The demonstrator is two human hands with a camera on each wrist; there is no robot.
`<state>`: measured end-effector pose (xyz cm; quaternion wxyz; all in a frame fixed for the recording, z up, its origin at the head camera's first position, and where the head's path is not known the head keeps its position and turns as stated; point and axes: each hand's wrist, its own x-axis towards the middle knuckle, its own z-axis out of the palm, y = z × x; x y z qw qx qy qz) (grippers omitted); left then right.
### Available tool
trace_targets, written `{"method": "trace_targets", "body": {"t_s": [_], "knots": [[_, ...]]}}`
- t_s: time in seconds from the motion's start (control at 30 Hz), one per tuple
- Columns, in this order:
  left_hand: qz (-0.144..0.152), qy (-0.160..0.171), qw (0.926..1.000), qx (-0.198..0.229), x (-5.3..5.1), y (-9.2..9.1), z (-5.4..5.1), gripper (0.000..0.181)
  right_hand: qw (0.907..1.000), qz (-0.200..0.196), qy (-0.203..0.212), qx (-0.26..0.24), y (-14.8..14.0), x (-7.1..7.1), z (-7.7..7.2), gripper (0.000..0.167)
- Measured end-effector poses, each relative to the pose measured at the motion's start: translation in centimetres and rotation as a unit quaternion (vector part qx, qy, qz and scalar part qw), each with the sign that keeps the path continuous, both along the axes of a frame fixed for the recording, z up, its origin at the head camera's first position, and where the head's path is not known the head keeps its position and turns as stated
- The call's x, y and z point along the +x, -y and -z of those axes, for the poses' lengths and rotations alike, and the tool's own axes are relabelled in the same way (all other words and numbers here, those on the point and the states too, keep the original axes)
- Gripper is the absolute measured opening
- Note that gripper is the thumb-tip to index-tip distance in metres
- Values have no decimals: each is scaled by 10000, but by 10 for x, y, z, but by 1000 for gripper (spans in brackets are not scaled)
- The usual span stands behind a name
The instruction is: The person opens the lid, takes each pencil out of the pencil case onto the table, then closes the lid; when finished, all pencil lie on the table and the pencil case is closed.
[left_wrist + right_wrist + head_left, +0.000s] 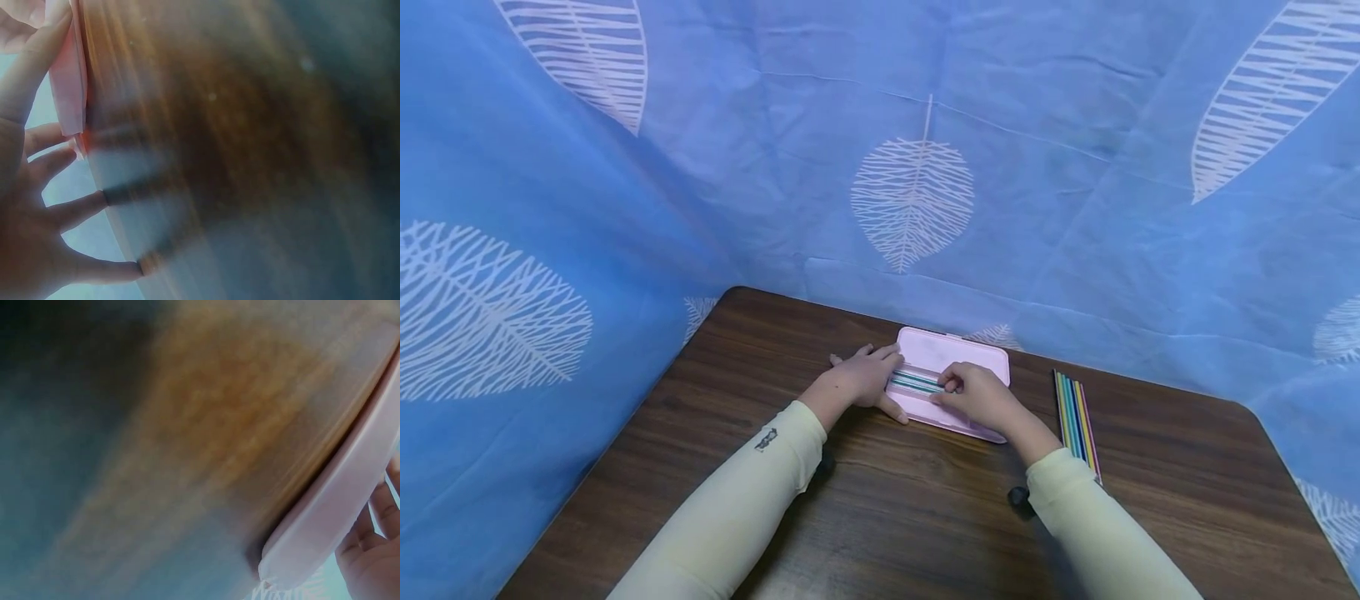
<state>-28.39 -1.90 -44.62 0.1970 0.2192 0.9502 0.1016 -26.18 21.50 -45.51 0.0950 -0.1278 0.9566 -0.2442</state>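
Observation:
A pink pencil case [951,346] lies open on the table, its lid laid back toward the curtain. Inside its tray are a few green and teal colored pencils [914,382]. My left hand [867,379] rests at the case's left end with fingers spread, the thumb along the near edge; the left wrist view shows these fingers extended past the case [67,94]. Over the right part of the tray, my right hand [977,392] has curled fingers and pinches the right end of a pencil. In the right wrist view, the case's side [331,506] hides the fingertips.
More colored pencils [1077,421] lie side by side on the dark wooden table [760,358], right of the case and partly behind the right forearm. A blue curtain [1037,208] with white leaf prints hangs along the table's back and left edges.

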Motion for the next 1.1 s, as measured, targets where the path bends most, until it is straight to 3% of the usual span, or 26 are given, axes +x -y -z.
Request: {"method": "trace_targets", "body": {"t_s": [0.37,0.73,1.1], "knots": [[-56,-77,9999,-68,0,0,2,112,9986,-440,267,-114,-3,-4,0,14],[15,-39,10000,-17,-1,0,2,112,9970,-472,571,-228,-5,-5,1,13],[-5,-99,9999,-127,-1,-1,2,112,9968,-680,382,-177,-4,-4,-2,9]]}}
